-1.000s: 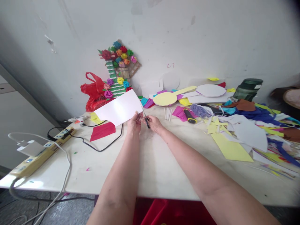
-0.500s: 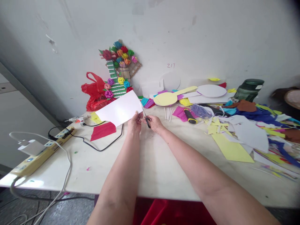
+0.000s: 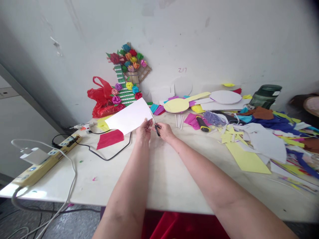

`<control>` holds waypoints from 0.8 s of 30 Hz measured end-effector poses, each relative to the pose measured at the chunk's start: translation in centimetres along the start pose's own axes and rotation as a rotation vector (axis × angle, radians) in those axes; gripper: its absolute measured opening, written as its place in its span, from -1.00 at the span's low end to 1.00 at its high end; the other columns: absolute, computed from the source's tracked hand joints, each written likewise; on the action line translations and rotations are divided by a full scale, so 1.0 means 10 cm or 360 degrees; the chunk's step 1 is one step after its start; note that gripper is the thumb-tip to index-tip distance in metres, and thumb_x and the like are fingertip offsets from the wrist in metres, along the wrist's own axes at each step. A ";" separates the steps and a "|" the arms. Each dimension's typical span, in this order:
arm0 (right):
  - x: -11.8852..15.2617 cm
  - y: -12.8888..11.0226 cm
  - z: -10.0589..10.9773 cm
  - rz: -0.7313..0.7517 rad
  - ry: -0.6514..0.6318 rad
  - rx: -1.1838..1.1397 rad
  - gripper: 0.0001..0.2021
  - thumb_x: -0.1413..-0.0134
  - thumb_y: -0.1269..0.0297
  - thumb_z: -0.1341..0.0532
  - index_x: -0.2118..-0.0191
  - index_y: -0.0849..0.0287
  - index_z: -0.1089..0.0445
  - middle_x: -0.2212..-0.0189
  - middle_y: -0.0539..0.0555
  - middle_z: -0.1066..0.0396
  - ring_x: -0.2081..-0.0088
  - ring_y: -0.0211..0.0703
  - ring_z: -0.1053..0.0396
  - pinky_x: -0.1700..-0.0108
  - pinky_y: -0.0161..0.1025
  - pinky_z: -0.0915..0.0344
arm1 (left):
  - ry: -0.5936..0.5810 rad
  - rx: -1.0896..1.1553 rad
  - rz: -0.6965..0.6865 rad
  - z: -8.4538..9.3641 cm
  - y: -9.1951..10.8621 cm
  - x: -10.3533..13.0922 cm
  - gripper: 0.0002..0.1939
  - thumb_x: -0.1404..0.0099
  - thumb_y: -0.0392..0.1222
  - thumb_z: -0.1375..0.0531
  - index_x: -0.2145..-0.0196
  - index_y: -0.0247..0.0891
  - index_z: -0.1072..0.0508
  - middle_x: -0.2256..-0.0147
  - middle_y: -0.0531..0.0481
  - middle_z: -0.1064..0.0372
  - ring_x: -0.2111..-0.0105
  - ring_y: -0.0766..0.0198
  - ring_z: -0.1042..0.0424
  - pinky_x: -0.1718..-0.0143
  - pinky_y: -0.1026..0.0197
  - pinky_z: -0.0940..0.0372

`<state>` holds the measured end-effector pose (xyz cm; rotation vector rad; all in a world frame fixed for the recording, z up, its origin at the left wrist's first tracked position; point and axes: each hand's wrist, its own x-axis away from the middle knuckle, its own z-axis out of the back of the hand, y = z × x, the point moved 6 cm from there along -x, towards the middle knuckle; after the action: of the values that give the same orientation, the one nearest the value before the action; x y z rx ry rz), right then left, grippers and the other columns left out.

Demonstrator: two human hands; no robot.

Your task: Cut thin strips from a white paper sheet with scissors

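Observation:
A sheet of white paper [image 3: 129, 116] is held up at an angle over the table by my left hand [image 3: 144, 128], which grips its lower right corner. Black-handled scissors [image 3: 157, 129] are in my right hand [image 3: 163, 131], their blades along the right edge of the sheet. Both hands are close together. A piece of red paper [image 3: 110, 138] lies on the table, partly beneath the white sheet, with a bit of yellow paper behind it.
A yellow power strip [image 3: 37, 172] and cables lie left. Behind stand a red plastic bag [image 3: 101, 99] and a paper-flower craft [image 3: 124, 86]. To the right are paddle shapes [image 3: 176, 105], a yellow-black tool [image 3: 202, 124], paper scraps [image 3: 266, 139] and a green bottle [image 3: 265, 96].
The white sheet has tilted slightly and its left end sits a little lower and further right. The hands and scissors have hardly moved; the whole view has shifted slightly.

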<state>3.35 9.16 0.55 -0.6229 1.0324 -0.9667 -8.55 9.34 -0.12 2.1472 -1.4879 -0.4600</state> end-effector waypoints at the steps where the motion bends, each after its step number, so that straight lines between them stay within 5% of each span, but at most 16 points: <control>1: 0.01 -0.01 0.00 -0.0012 -0.0004 -0.0010 -0.70 0.11 0.05 -0.13 0.41 0.20 -0.40 0.64 -0.08 -0.26 0.61 -0.38 -0.15 0.54 -0.43 -0.10 | 0.0009 0.0002 0.0001 0.00 0.00 0.00 -0.88 -0.05 -0.47 -0.17 0.39 -0.41 -0.38 0.49 -0.07 -0.41 0.45 0.27 -0.45 0.28 0.24 -0.35; 11: 0.10 -0.06 0.02 -0.0261 -0.0025 -0.0351 -0.54 0.20 0.03 -0.20 0.15 0.22 -0.34 0.64 -0.08 -0.25 0.66 -0.36 -0.19 0.64 -0.41 -0.20 | -0.0006 -0.0068 0.0051 -0.04 0.00 0.06 -0.92 -0.07 -0.47 -0.15 0.42 -0.41 -0.37 0.49 -0.10 -0.40 0.47 0.28 -0.44 0.33 0.28 -0.35; 24: 0.03 -0.03 0.13 -0.0286 -0.0026 -0.0197 -0.47 0.12 0.02 -0.15 0.00 0.15 -0.23 0.61 -0.07 -0.33 0.60 -0.30 -0.28 0.49 -0.34 -0.27 | -0.0070 -0.0077 0.0109 -0.10 -0.08 0.11 -0.82 -0.07 -0.47 -0.15 0.31 -0.41 -0.34 0.48 -0.10 -0.39 0.48 0.29 -0.43 0.50 0.37 -0.33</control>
<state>4.45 8.73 1.14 -0.8362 1.0401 -1.0574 -7.02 8.76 0.27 2.0543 -1.5533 -0.5164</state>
